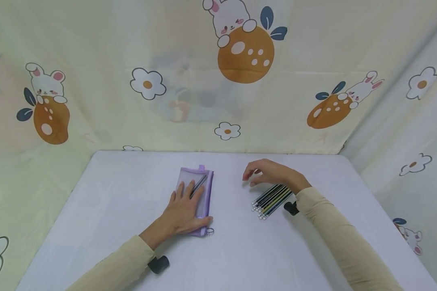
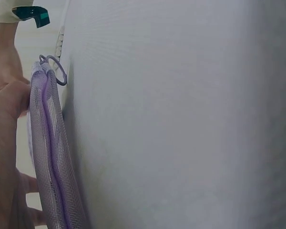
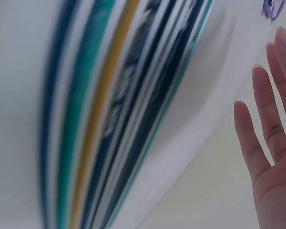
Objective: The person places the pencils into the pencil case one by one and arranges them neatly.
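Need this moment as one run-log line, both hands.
left hand: rests on purple pouch | right hand: hovers by pencils, nothing visibly held | pencils: grouped on white table

From afar, I looked in on a curtained-off spot: curtains (image 1: 295,101) printed with rabbits (image 1: 233,18) and flowers (image 1: 147,84) enclosed a white table (image 1: 236,254); the kind of building I couldn't tell.

One left hand (image 1: 183,212), one right hand (image 1: 271,171). One mesh pouch (image 1: 205,202), one ring (image 1: 210,230) on it. One pen or pencil (image 1: 198,187) there; one cluster of pencils (image 1: 272,199), tally unclear. Four printed rabbits (image 1: 231,18), six printed flowers (image 1: 147,84).
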A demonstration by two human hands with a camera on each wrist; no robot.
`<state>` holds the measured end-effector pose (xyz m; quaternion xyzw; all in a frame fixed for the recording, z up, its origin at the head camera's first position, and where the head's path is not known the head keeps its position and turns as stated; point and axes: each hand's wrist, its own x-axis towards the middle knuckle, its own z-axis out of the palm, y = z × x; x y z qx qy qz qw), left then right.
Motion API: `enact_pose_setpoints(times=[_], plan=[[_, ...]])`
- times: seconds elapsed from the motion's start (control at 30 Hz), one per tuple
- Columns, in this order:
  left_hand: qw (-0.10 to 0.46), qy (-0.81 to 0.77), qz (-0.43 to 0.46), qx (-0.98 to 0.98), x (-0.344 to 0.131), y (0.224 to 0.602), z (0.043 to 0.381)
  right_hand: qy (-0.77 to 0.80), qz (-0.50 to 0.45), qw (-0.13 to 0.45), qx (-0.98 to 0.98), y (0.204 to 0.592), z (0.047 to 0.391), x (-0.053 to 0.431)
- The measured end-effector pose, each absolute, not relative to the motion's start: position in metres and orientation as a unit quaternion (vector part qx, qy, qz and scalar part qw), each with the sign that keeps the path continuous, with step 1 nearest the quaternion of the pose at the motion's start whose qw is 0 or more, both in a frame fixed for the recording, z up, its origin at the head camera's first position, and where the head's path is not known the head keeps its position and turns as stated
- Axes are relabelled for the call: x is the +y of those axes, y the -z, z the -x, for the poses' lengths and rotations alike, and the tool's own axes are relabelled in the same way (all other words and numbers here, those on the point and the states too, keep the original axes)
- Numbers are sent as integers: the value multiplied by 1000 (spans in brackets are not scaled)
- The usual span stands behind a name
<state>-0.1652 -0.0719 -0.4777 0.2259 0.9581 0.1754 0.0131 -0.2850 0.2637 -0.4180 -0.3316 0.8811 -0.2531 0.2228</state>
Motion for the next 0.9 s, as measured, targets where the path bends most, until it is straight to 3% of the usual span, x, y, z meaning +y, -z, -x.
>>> enact_pose_setpoints(times=[0.5,0.9], plan=[[12,-180,-229,957,-72,478,165,256,309,205,893,435,282,322],[11,-178,-227,957,-73,480,166,276,291,211,892,440,283,342]])
